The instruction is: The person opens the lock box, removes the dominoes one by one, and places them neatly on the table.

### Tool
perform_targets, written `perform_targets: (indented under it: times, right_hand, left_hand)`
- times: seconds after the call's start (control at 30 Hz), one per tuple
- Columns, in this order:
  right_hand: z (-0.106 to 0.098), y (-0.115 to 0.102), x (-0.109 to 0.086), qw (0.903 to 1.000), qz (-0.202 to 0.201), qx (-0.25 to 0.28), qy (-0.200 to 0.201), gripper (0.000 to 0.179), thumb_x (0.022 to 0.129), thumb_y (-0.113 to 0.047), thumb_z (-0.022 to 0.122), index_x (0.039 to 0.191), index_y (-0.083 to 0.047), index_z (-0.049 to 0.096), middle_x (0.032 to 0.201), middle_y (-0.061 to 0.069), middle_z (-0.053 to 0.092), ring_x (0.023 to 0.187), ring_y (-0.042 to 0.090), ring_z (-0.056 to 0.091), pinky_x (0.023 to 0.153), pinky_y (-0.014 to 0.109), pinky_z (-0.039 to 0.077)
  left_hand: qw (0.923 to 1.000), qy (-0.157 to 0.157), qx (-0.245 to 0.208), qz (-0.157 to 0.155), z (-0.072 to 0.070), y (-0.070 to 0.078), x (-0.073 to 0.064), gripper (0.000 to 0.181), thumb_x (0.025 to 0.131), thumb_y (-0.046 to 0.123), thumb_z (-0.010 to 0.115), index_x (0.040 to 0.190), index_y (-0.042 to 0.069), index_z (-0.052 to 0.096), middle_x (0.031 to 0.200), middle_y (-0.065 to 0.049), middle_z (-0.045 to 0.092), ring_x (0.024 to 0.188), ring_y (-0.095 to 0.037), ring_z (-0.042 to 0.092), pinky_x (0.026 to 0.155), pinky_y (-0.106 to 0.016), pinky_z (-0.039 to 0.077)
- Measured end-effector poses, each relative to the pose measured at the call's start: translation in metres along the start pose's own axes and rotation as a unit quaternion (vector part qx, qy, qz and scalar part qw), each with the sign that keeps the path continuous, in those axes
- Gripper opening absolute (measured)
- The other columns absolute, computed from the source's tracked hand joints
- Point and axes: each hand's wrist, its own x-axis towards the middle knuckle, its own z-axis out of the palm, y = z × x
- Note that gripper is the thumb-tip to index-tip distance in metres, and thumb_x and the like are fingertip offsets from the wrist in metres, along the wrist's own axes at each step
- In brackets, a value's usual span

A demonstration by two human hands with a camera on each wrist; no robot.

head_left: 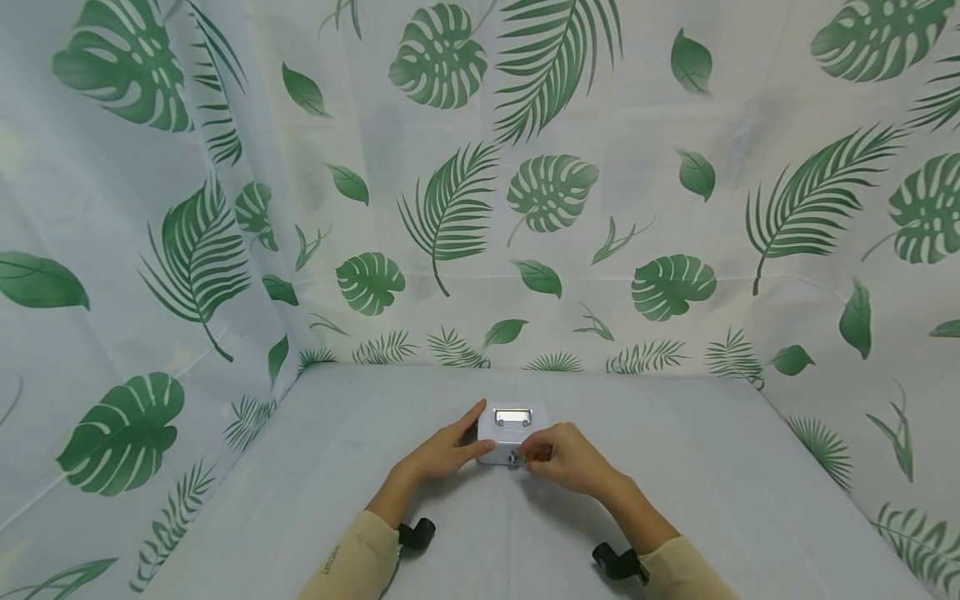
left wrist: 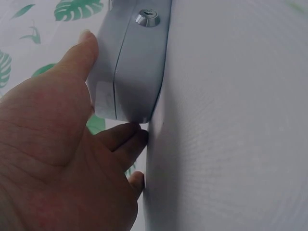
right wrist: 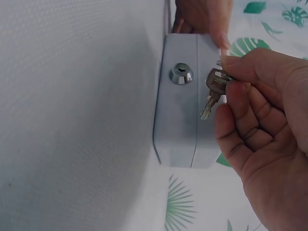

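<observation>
A small light grey metal cash box (head_left: 495, 454) lies on the table, with a folding handle (head_left: 513, 417) on its lid. On its front face sits a round silver lock (right wrist: 181, 73), whose keyhole holds nothing. My left hand (head_left: 442, 450) rests at the box's left side, its thumb (left wrist: 82, 55) straight against the lid edge and its other fingers beside the box, near the table. Between thumb and index finger, my right hand (right wrist: 269, 110) pinches a small metal key (right wrist: 216, 86). The key's blade points down in the right wrist view, just beside the lock and apart from it.
A pale grey cloth covers the table (head_left: 337, 417). Behind and beside it hang white curtains (head_left: 480, 317) with green leaf prints. Black wrist mounts (head_left: 416, 533) show at both sleeves.
</observation>
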Motion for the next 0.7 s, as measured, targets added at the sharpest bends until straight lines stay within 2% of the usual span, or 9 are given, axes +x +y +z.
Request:
perform_targets:
  times: [0.4,0.7]
  right_hand:
    - [0.0012,0.0002,-0.0004,0.9999,0.005,-0.007,-0.015,0.013,0.083,0.003,0.079,0.095,-0.001,0.080,0.078,-0.007,0.074,0.068,-0.001,0.062,0.061,0.020,0.056]
    - [0.0023,-0.0044,0.0007,0.9987,0.009,-0.046,-0.020,0.011,0.081,0.004,0.079,0.089,-0.003,0.080,0.073,-0.009,0.070,0.064,-0.001,0.057,0.057,0.019,0.051]
  left_hand:
    - [1.0000,0.002,-0.002,0.005,-0.0005,0.0010,0.0001,0.087,0.099,0.067,0.055,0.168,0.033,0.017,0.173,-0.005,0.025,0.158,-0.034,0.029,0.126,-0.060,0.028]
    - [1.0000,0.000,0.006,0.004,-0.0004,0.0008,-0.0011,0.088,0.098,0.069,0.055,0.168,0.033,0.016,0.173,-0.003,0.025,0.158,-0.034,0.029,0.126,-0.061,0.028]
